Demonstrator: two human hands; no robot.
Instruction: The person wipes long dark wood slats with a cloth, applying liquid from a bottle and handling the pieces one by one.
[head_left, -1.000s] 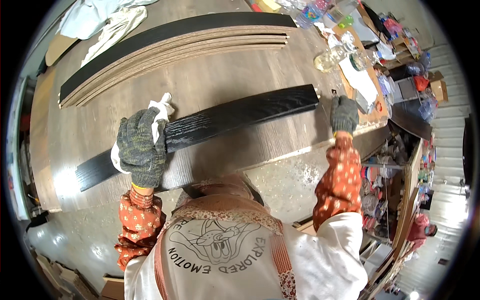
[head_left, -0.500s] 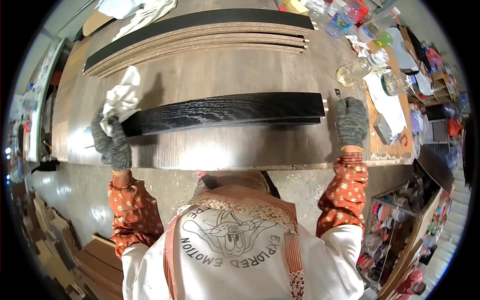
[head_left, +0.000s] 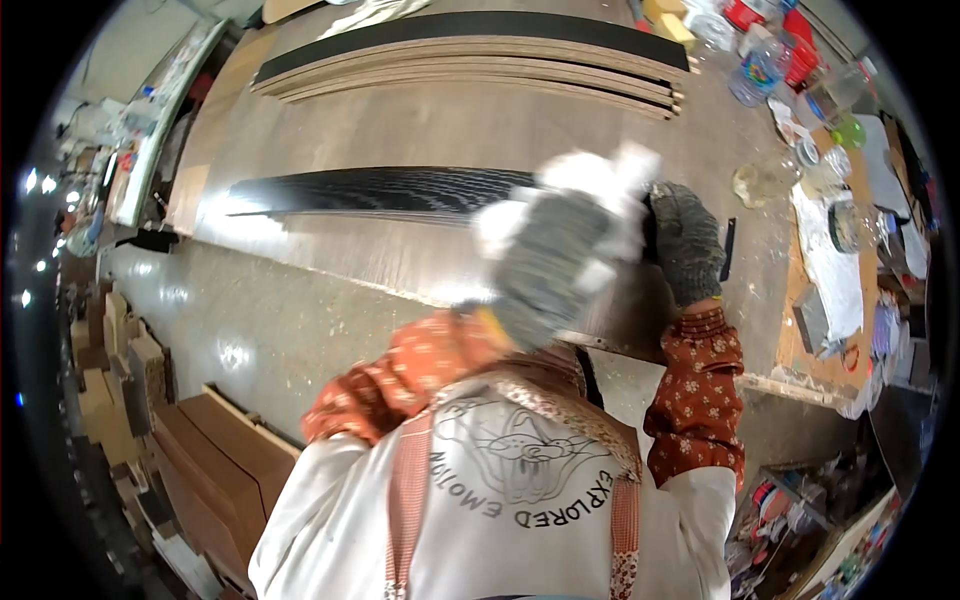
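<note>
A long black wood-grained board [head_left: 400,190] lies across the table. My left hand [head_left: 550,265], in a grey-green knit glove and smeared by motion, holds a crumpled white cloth [head_left: 630,185] over the board's right part. My right hand [head_left: 686,240], gloved alike, is closed at the board's right end, its fingertips mostly hidden from above. Just right of it, a thin dark strip [head_left: 728,248] rests on the table. The cloth and left hand cover much of the board's right part.
Several black-faced boards [head_left: 480,50] are stacked at the table's far side. Plastic bottles [head_left: 762,70] and a bottle of yellowish liquid [head_left: 765,182] stand or lie at the right, beside white paper [head_left: 830,260] and a grey block [head_left: 812,318]. Brown cartons [head_left: 215,450] sit lower left.
My left hand has swept with the cloth from the board's left end to its right part. My right hand has moved left off the dark strip to the board's end. The view has shifted.
</note>
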